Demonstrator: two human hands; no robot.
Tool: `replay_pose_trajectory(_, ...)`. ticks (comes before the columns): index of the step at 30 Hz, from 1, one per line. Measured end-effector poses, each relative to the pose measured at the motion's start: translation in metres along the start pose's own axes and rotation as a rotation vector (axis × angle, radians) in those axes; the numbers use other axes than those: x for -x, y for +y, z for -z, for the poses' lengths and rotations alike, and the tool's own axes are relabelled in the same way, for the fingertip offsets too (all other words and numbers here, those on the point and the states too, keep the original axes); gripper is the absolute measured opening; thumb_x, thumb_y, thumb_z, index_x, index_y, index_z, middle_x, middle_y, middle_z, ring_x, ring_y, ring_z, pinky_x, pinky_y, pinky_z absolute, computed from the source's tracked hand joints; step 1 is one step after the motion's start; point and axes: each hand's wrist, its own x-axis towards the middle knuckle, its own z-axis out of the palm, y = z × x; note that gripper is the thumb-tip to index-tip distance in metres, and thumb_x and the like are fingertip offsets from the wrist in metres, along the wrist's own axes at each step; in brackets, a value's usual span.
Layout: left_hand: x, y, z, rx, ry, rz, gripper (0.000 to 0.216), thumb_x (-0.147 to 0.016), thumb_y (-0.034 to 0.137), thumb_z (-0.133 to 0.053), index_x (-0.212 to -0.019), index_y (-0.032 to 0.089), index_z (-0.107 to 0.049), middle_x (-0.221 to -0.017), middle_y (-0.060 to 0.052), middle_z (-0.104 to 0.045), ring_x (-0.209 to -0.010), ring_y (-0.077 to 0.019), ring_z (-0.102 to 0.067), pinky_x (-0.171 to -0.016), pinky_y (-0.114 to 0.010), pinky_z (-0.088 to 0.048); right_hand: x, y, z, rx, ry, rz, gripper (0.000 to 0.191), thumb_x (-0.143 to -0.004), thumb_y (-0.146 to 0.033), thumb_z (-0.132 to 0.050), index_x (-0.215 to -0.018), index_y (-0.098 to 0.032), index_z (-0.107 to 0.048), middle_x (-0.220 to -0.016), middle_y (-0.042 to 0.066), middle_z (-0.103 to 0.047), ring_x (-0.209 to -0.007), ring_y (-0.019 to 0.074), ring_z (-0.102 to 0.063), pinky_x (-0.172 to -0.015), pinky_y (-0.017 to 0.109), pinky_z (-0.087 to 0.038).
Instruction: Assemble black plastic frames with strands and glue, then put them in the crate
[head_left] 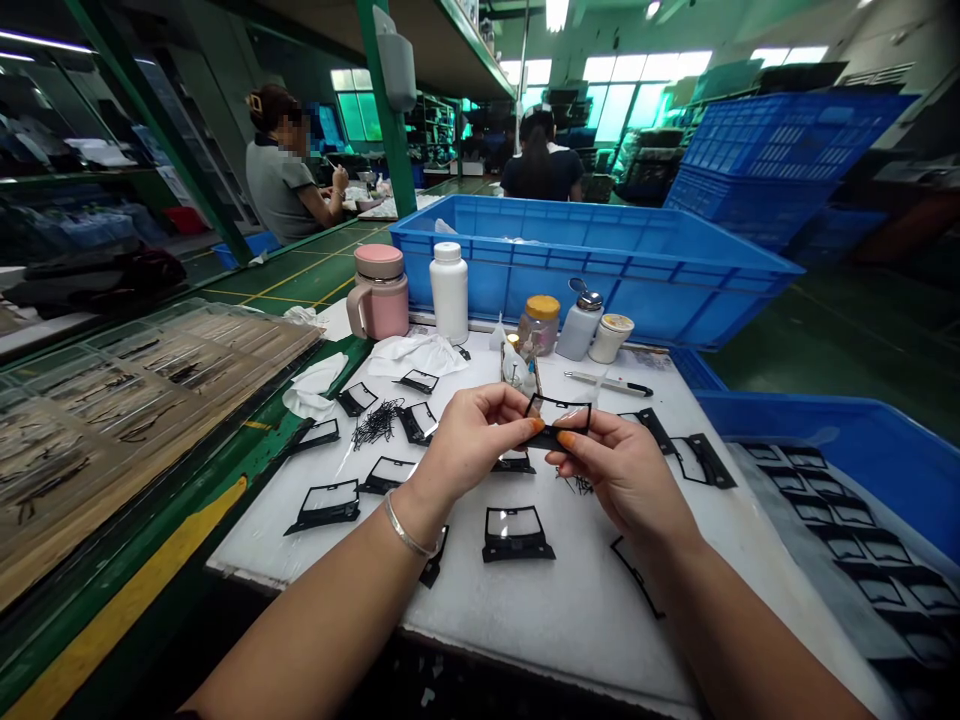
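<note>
White tabletop (592, 640) fills the bottom middle of the frame. Just right of center, the left hand (474, 432) and right hand (626, 465) pinch one black piece (551, 437). It looks light, stiff and easy to snap, so hold its thick edge.

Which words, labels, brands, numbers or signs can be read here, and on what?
No text can be read.
Tub lid: faint marks, too small and blurred to read.
White bottle: no legible text.
Held frame: no legible text.
</note>
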Motion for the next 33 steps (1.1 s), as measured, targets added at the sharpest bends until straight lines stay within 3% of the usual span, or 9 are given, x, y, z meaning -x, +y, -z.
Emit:
replay_pose_trajectory(12,-0.0011,0.0049,0.0018,0.038,-0.010,0.074,0.028,-0.083,0.039,-0.069,-0.092,0.012,-0.067,-0.079,-0.003,-0.060,-0.067,-0.0107,-0.058,-0.061,-0.021,-0.053,-0.0015,-0.0039,0.0024,-0.070,0.025,-0.059,0.022,-0.071,-0.033,-0.081,-0.082,-0.017,-0.070,-0.078,0.001,-0.065,-0.062,0.0088,-0.064,-0.050,0.014,-0.047)
replay_pose_trajectory(33,0.0013,0.0086,-0.0016,-0.067,0.007,0.039,0.016,-0.079,0.025,-0.071,-0.082,0.010,-0.067,-0.073,-0.002,-0.062,-0.060,-0.0087,-0.055,-0.055,-0.018,-0.046,0.0009,-0.0034,0.0013,0.020,-0.006,-0.015,0.022,-0.071,-0.032,-0.080,-0.083,-0.016,-0.069,-0.078,0.002,-0.066,-0.060,0.0095,-0.062,-0.053,0.018,-0.047)
